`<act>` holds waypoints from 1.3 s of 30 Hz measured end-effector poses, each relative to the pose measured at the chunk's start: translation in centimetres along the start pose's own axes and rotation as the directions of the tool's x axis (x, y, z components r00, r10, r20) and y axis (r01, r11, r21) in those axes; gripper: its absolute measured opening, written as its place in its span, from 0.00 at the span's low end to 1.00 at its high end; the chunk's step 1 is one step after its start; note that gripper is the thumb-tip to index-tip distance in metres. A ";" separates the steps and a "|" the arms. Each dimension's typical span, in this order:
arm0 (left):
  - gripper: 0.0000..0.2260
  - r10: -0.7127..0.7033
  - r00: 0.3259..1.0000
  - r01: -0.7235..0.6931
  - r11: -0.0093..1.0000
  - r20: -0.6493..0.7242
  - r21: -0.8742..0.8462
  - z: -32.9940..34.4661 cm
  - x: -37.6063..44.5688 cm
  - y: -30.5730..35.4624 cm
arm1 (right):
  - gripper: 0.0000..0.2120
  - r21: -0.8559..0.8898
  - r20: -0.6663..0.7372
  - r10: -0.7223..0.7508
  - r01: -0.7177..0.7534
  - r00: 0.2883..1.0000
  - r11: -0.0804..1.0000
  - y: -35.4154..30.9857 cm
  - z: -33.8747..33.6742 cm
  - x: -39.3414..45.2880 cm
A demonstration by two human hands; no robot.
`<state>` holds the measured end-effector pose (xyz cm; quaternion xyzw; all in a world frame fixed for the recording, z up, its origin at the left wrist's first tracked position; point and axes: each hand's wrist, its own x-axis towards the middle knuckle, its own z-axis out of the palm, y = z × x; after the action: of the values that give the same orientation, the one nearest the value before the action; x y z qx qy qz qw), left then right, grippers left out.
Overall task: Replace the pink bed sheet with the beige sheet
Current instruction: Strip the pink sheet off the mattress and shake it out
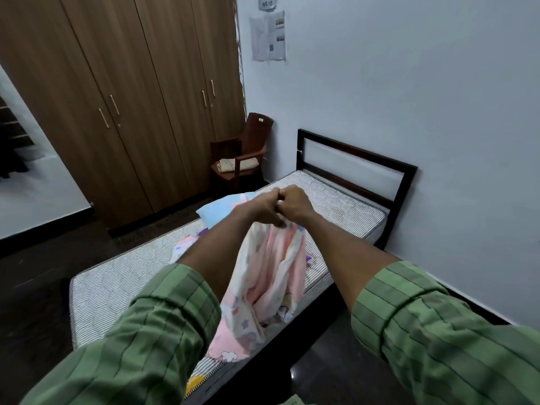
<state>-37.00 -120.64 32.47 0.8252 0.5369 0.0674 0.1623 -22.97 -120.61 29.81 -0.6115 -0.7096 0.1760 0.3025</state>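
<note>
The pink patterned bed sheet (267, 276) hangs bunched from both my hands above the bare striped mattress (117, 287). My left hand (263, 207) and my right hand (295, 204) are side by side and almost touching, each gripping the top of the sheet. The sheet's lower end drapes over the mattress's near edge. A folded beige sheet (238, 164) lies on the seat of the brown chair (248, 150) in the far corner. A light blue pillow (222, 210) lies on the mattress behind my left arm.
The bed's black metal headboard (356, 165) stands against the white wall on the right. Wooden wardrobes (131, 97) line the far left side. Dark floor runs between bed and wardrobes. An open doorway is at the left edge.
</note>
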 end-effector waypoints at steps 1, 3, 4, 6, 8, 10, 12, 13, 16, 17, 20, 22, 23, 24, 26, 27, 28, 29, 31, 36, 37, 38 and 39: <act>0.30 0.021 0.997 -0.017 0.998 -0.074 0.053 0.1 -0.1 0.3 | 0.07 0.032 -0.006 -0.015 0.015 1.000 0.999 -0.1 -0.1 0.0; 0.18 0.020 0.987 0.025 0.961 -0.161 0.274 -0.4 -0.7 -0.2 | 0.09 0.113 0.003 -0.015 0.014 1.000 0.993 0.7 -0.5 0.1; 0.14 0.017 0.987 0.043 0.933 -0.162 0.357 -1.0 -1.0 -0.7 | 0.11 0.115 0.029 -0.003 0.000 1.000 0.993 1.2 -0.6 0.0; 0.13 0.009 0.982 0.072 0.906 -0.187 0.418 -2.2 -1.5 -1.3 | 0.12 0.023 0.111 0.026 -0.029 0.994 0.999 2.4 -0.7 -0.2; 0.16 -0.044 0.940 0.165 0.926 -0.338 0.340 -3.0 -1.7 -1.7 | 0.10 -0.102 0.154 0.056 -0.041 0.987 0.994 3.6 -0.4 -0.6; 0.17 -0.213 0.832 0.331 0.932 -0.513 0.149 -4.0 -2.0 -2.0 | 0.10 -0.195 0.154 0.120 -0.089 0.981 0.977 5.4 -0.2 -1.2; 0.15 -0.429 0.690 0.496 0.867 -0.582 -0.050 -4.8 -2.0 -3.6 | 0.12 -0.263 0.134 0.199 -0.159 0.971 0.952 7.3 -0.4 -1.7; 0.14 -0.514 0.653 0.555 0.825 -0.557 -0.111 -5.2 -2.1 -4.3 | 0.13 -0.268 0.111 0.233 -0.197 0.966 0.943 8.0 -0.6 -2.0; 0.13 -0.585 0.678 0.629 0.775 -0.445 -0.062 -5.4 -2.6 -5.5 | 0.14 -0.127 -0.046 0.305 -0.309 0.951 0.943 7.8 -1.2 -2.3; 0.14 -0.568 0.734 0.615 0.789 -0.372 0.009 -5.2 -2.8 -5.5 | 0.14 -0.049 -0.094 0.322 -0.327 0.942 0.944 7.2 -1.3 -2.1; 0.41 -0.321 0.942 0.331 0.938 -0.103 0.100 -3.8 -1.2 -5.6 | 0.21 0.087 -0.131 0.304 -0.295 0.944 0.952 4.9 -1.1 -1.4; 0.50 -0.130 0.986 0.126 0.991 -0.103 -0.043 -2.1 0.6 -4.8 | 0.23 0.111 -0.097 0.217 -0.206 0.971 0.972 3.0 -0.7 -0.8; 0.46 -0.076 0.991 0.067 0.995 -0.113 -0.081 -2.0 0.5 -3.2 | 0.20 0.095 -0.073 0.164 -0.157 0.984 0.983 2.3 -0.5 -0.5; 0.38 -0.033 0.994 0.028 0.998 -0.101 -0.052 -1.9 0.1 -1.6 | 0.16 0.068 -0.046 0.118 -0.114 0.992 0.991 1.6 -0.2 -0.3; 0.21 0.013 0.995 0.004 0.987 -0.103 0.162 -2.0 -0.7 0.6 | 0.12 0.031 -0.044 0.049 -0.048 0.998 0.998 1.1 -0.1 -0.1; 0.17 0.025 0.991 0.012 0.960 -0.132 0.279 -2.1 -0.8 0.6 | 0.15 0.034 -0.053 0.023 -0.021 0.998 0.999 1.2 -0.2 0.0; 0.14 0.025 0.983 0.038 0.941 -0.180 0.336 -2.3 -0.8 -0.1 | 0.19 0.026 -0.051 -0.008 0.010 0.999 1.000 1.5 -0.2 0.0; 0.13 0.010 0.976 0.071 0.931 -0.220 0.357 -2.6 -1.1 -0.9 | 0.22 -0.004 -0.023 -0.044 0.044 0.999 0.999 1.9 -0.3 0.0; 0.12 -0.049 0.947 0.145 0.946 -0.318 0.288 -3.0 -1.3 -2.4 | 0.20 -0.126 0.111 -0.079 0.093 0.991 0.988 3.3 -0.4 -0.1; 0.14 -0.752 0.300 0.372 0.659 -0.587 -0.654 -6.6 -2.8 -5.7 | 0.04 -0.451 0.178 0.139 -0.045 0.974 0.891 10.2 -0.6 -3.2; 0.14 -0.759 0.292 0.379 0.651 -0.582 -0.658 -7.4 -3.3 -6.9 | 0.07 -0.466 0.158 0.189 -0.095 0.969 0.880 11.3 -0.7 -4.0; 0.15 -0.689 0.411 0.376 0.724 -0.597 -0.578 -8.2 -3.6 -7.8 | 0.08 -0.438 0.137 0.216 -0.136 0.967 0.888 12.0 -0.8 -4.3; 0.13 -0.552 0.596 0.343 0.832 -0.583 -0.436 -8.6 -3.8 -7.9 | 0.09 -0.394 0.121 0.216 -0.153 0.969 0.906 12.0 -0.7 -4.3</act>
<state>-47.91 -119.48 38.12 0.5440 0.7337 0.3999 0.0771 -13.08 -122.55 21.97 -0.7068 -0.6913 0.1112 0.1010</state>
